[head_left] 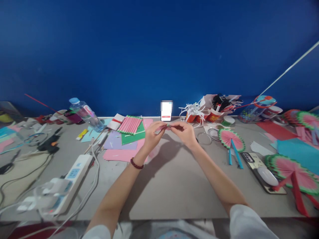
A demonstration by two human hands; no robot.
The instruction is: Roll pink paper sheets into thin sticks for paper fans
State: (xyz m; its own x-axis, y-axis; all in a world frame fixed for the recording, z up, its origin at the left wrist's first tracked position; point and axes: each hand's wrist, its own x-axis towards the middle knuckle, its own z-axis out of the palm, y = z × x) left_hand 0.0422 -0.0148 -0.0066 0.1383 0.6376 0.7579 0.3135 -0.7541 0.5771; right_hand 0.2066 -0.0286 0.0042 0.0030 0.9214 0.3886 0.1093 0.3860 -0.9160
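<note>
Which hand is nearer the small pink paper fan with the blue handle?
Right. The right hand is just left of the pink paper fan; the left hand lies farther left, beyond the right hand, both pinching a folded pink strip.

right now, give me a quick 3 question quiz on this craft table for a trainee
1. True or false: the left hand and right hand both pinch the folded strip.
2. What lies just left of the water bottle's base? A) yellow glue stick B) mouse C) phone
3. Fill in: the open paper fan with blue sticks lies to the ____ of the hands.

Key: 1 true; 2 A, the glue stick; 3 right.
</note>
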